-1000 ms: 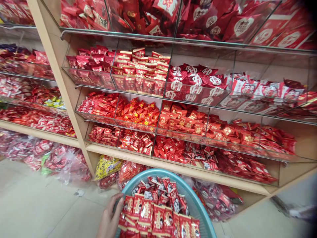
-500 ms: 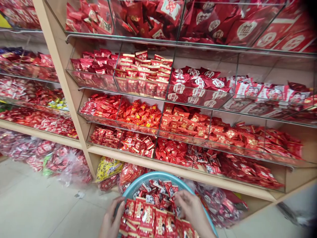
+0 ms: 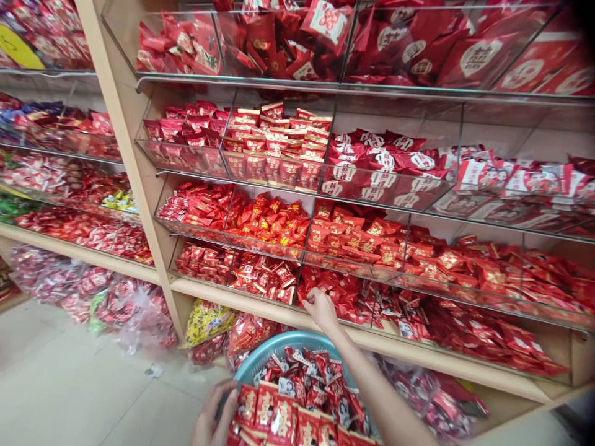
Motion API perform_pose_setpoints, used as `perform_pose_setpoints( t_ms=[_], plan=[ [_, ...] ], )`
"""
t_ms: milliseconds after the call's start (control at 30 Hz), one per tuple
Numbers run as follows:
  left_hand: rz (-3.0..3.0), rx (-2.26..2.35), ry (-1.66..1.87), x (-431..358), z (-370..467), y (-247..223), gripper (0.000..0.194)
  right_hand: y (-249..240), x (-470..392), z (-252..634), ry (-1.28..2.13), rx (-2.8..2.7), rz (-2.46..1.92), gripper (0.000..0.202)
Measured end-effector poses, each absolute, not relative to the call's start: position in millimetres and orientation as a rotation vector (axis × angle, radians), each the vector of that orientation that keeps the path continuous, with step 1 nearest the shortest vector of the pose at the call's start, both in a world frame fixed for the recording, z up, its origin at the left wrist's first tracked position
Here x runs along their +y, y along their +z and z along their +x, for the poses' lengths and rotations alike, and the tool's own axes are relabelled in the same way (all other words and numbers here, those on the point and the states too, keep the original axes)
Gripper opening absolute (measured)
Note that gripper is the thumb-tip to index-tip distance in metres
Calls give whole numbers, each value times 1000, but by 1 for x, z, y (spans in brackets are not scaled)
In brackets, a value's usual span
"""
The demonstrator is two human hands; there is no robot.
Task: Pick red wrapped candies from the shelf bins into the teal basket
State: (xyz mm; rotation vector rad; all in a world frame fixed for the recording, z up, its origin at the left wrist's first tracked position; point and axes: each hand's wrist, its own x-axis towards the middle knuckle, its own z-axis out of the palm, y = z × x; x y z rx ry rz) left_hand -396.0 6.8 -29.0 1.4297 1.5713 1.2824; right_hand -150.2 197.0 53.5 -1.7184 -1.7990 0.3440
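Grasping the basin (image 3: pixel 279 340), the left hand (image 3: pixel 212 414) likely steadies it; right hand (image 3: pixel 321 310) beside far red packets (image 3: pixel 335 286), grip unclear.

Bare hands: two are showing, the left hand (image 3: pixel 212 412) near and the right hand (image 3: pixel 320 310) farther off
Teal basin (image 3: pixel 297 335): one is standing near
Red packets (image 3: pixel 282 416) in the basin: many are overlapping, too many for counting
Right rack (image 3: pixel 260 310): one is standing far, and four tiers are showing
Left rack (image 3: pixel 69 251): one is standing beside it, four tiers showing here also
Yellow bag (image 3: pixel 209 322): one is lying under the right rack
Yellow sign (image 3: pixel 18 49): one is showing, far left
Pale scrap (image 3: pixel 154 370): one is lying on the floor (image 3: pixel 93 396)
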Motion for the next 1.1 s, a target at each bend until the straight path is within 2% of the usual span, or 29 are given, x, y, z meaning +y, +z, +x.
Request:
perform_pose_setpoints(
  t_ms=[133, 233, 333, 700, 900, 1100],
  plan=[
    [1394, 1584, 1300, 6, -395, -23, 37, 54, 206, -165, 282, -1842, -1807, 8],
    [1403, 1599, 1303, 5, -394, -22, 38, 54, 205, -168, 241, -1844, -1842, 3],
    [1412, 1590, 1317, 5, -394, -23, 36, 55, 202, -163, 209, -1812, -1836, 8],
    [1423, 1624, 1283, 6, -394, -25, 40, 69, 194, -115, 367, -1492, -1557, 19],
    [1463, 1616, 1286, 5, -395, -29, 36, 70, 108, -96, 616, -1325, -1362, 31],
    [1490, 1600, 1256, 6, -396, -31, 34, 19, -14, -93, 1051, -1058, -1474, 38]
  ],
)
